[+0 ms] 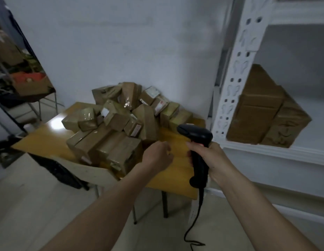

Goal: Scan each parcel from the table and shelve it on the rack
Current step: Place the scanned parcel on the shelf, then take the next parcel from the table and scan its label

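Several brown taped parcels [119,120] lie heaped on a yellow table [177,142]. My right hand [210,158] grips a black corded barcode scanner [197,142] upright over the table's right end, its head pointing left toward the pile. My left hand [157,155] hovers over the table just right of the nearest parcels, fingers loosely curled, holding nothing. A white metal rack [235,84] stands at the right, with brown parcels [266,109] resting on one of its shelves.
The scanner's cable [192,225] hangs down to the floor. A dark frame with cluttered boxes [27,82] stands at the far left. A white wall rises behind the table. Pale floor lies in front.
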Demonstrator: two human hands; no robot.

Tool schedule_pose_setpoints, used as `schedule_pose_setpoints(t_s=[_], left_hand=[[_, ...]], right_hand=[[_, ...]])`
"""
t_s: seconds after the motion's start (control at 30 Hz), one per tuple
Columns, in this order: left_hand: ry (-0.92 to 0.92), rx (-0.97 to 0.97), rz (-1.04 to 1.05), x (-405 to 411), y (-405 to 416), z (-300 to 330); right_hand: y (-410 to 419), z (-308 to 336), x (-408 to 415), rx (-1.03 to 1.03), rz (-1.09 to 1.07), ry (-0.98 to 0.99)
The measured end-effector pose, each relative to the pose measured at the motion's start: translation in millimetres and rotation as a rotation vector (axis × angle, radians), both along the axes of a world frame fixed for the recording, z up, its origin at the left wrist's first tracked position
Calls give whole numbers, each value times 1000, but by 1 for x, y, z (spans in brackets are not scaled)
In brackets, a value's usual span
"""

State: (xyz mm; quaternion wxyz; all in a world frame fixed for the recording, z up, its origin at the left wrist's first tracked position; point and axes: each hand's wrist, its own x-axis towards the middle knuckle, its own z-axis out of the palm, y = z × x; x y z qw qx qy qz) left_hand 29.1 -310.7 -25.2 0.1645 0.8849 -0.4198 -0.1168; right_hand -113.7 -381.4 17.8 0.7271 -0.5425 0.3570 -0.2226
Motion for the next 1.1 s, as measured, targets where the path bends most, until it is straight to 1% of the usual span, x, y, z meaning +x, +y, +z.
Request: schedule_pose_setpoints(t_s=[0.13,0.4,0.53,0.73,0.9,1.0,1.1], left_hand=[[40,96,-8,56,21,-21],[115,208,36,156,56,-49],[181,204,59,195,66,-56],[305,196,138,242,53,-67],[425,105,301,275,31,-69],[571,-31,516,295,19,-63],[607,-128,689,316,4,-57]], right_hand=[[11,-17,56,17,7,49],[33,-43,163,79,11,125],[42,-47,203,81,19,157],[35,-50,240,76,18,195],[17,-50,271,89,42,180],[7,-50,288,111,66,173],[-7,-52,302,100,103,172]])
